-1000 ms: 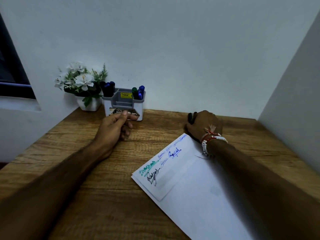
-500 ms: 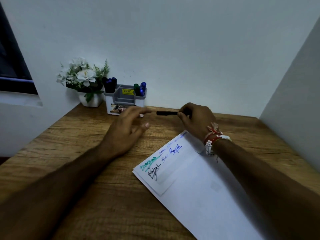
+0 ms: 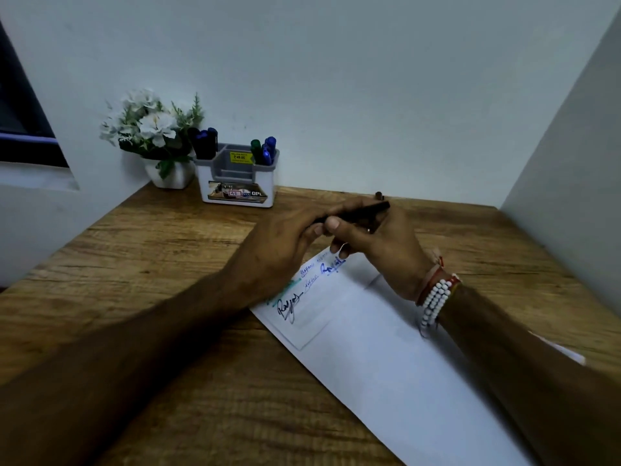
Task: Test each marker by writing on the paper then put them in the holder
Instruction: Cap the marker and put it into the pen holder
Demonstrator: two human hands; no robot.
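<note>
A black marker [image 3: 366, 210] lies across both hands above the far corner of the white paper [image 3: 386, 351]. My right hand [image 3: 379, 243] grips its right part between thumb and fingers. My left hand [image 3: 279, 243] closes on its left end, which the fingers hide. The paper carries green, blue and black scribbles near its top left corner. The grey and white holder [image 3: 237, 176] stands at the back of the desk with several dark, blue and green markers upright in its two outer compartments.
A white pot of white flowers [image 3: 158, 139] stands left of the holder against the wall. A small dark object [image 3: 379, 195] lies at the desk's back edge. A side wall closes the right. The wooden desk [image 3: 151, 264] spreads left of the paper.
My right hand lifted the black marker from the desk and brought it over the paper's corner. My left hand left the holder, moved right and closed on the marker's left end.
</note>
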